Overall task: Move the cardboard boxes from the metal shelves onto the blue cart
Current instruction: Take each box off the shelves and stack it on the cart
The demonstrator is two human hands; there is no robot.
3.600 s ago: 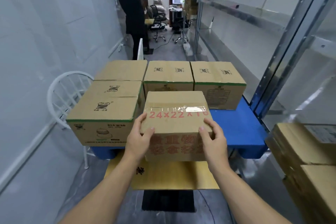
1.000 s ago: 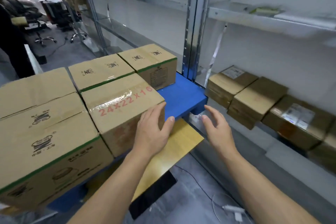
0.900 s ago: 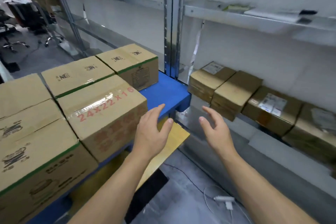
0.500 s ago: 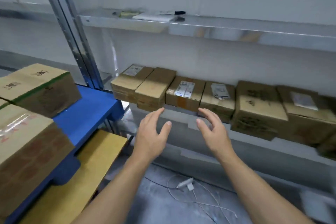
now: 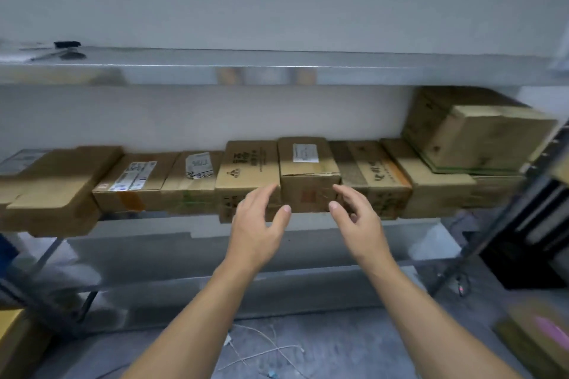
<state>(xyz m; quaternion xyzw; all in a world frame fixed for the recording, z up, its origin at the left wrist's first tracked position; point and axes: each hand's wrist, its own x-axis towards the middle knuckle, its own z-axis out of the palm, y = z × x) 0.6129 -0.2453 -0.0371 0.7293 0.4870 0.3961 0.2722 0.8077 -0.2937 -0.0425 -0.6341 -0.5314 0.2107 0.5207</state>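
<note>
A row of several cardboard boxes stands on the low metal shelf [image 5: 308,224]. In the middle is a box with a white label [image 5: 308,172]. My left hand [image 5: 258,224] and my right hand [image 5: 354,215] are held out in front of that box, fingers spread, one on each side, holding nothing and not touching it. A box with dark print [image 5: 246,175] sits just left of it, and a taped box [image 5: 372,175] just right. Only a sliver of the blue cart [image 5: 4,252] shows at the far left edge.
A larger box [image 5: 480,135] lies stacked on others at the right end of the shelf. The upper metal shelf [image 5: 277,71] runs overhead. White cables [image 5: 261,348] lie on the grey floor. A dark shelf post [image 5: 508,212] slants at the right.
I let go of the box set on the cart and turned right along the shelf. The cart has slid out of view, and both open hands now face a box in the middle of the row.
</note>
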